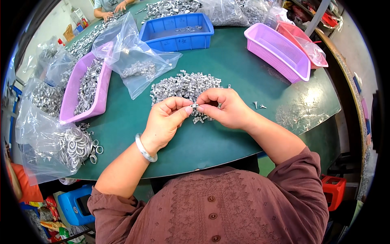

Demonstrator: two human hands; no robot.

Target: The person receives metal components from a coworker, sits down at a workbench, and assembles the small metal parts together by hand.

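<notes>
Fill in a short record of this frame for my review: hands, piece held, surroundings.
Left hand: bare left hand, bracelet at the wrist, fingertips on a small metal piece
Right hand: bare right hand, fingertips at the same piece
Just beyond hands: loose pile of metal pieces on a green table
Left side: purple basket holding metal parts
Far side: blue tray with a few rings inside
Right side: second purple basket, overlapping a red one
Others: co-worker's hands at upper left
</notes>
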